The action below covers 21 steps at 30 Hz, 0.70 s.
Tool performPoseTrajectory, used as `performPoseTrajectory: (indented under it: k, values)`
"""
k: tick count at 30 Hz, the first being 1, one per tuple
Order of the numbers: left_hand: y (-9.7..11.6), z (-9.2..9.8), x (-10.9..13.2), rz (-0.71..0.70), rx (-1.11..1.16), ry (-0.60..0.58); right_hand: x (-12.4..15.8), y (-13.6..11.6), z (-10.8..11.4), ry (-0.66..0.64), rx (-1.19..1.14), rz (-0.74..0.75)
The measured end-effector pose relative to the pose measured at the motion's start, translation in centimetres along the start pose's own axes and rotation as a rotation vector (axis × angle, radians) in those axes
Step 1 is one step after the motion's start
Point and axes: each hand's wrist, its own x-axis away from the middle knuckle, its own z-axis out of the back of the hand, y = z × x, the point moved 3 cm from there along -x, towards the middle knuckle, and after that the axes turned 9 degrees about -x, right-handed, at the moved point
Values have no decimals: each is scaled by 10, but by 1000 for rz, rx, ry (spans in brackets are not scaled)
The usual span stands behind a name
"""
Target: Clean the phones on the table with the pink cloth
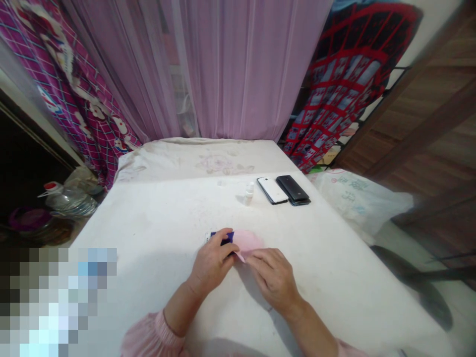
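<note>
Near the middle of the white-covered table, my left hand is closed around a dark blue and white flat object, a phone by its shape. A thin pink cloth spreads to the right of that object, its near edge folded up. My right hand pinches the cloth's near right edge between thumb and fingers. Part of the blue object is hidden under my left fingers.
A small clear bottle stands beyond the hands. To its right lie a white phone and a stack of black phones. A plastic bag hangs at the table's right; a large bottle is at the left.
</note>
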Motion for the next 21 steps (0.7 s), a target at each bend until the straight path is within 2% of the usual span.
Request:
performPoseTrajectory:
  k: [6, 10, 16, 18, 21]
  values:
    - [-9, -1, 1, -5, -113, 33, 15, -7, 4, -125, -52, 4]
    - [-6, -2, 0, -8, -140, 16, 21, -11, 3, -120, -46, 10]
    - [-6, -5, -4, 11, -28, 56, 29, -15, 1, -195, -100, -17]
    - [-9, -7, -5, 33, 55, 78, 27, -10, 2, -178, -119, -53]
    - [-11, -8, -6, 66, 160, 91, 20, 6, 2, -60, -60, -159]
